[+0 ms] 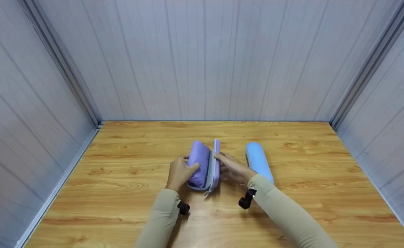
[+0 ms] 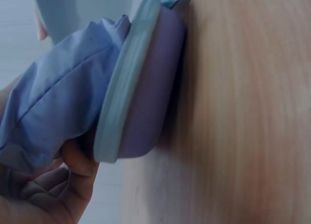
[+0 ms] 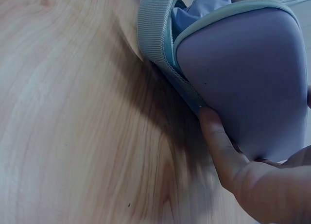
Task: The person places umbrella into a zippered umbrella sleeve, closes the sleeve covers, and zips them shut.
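A purple zip case with pale grey-green trim stands spread apart near the middle of the table. In its left half sits a bundle of folded purple cloth, like a compact folding umbrella. My left hand grips the umbrella from the left, thumb on top; in the left wrist view the seamed umbrella cloth bulges above the case rim. My right hand holds the other half, thumb on its inner edge. From the right wrist, its fingers lie against the smooth outer shell.
A light blue rounded, elongated case lies right of the purple one, partly behind my right forearm. Pale panel walls enclose the wooden table at the back and both sides. A ribbed pale band joins the purple case's halves.
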`<state>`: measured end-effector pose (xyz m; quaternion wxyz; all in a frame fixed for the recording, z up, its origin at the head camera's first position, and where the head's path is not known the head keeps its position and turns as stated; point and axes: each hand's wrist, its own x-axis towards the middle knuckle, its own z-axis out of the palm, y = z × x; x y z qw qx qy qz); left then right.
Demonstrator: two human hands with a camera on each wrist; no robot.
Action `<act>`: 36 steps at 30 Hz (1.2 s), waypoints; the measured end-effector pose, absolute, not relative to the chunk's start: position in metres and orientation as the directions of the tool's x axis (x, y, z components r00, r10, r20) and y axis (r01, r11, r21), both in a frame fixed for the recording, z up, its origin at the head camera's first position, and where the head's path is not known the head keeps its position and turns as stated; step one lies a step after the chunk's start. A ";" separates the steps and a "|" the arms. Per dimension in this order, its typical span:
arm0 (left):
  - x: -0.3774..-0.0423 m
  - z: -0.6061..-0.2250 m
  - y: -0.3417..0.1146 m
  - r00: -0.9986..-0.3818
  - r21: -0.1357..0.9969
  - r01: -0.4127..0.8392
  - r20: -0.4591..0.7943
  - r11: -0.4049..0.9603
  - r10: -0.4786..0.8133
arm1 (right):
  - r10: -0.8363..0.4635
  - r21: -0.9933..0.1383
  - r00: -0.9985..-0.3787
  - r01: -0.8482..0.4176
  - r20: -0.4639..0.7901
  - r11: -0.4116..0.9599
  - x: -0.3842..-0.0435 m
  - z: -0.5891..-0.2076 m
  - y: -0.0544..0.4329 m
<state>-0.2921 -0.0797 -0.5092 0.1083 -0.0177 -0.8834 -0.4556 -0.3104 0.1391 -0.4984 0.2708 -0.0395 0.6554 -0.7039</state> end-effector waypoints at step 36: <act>-0.292 -0.511 -0.096 -0.933 0.683 0.360 0.242 0.636 0.267 | -0.420 -0.927 -0.839 0.376 -0.344 0.008 -0.309 -0.494 0.138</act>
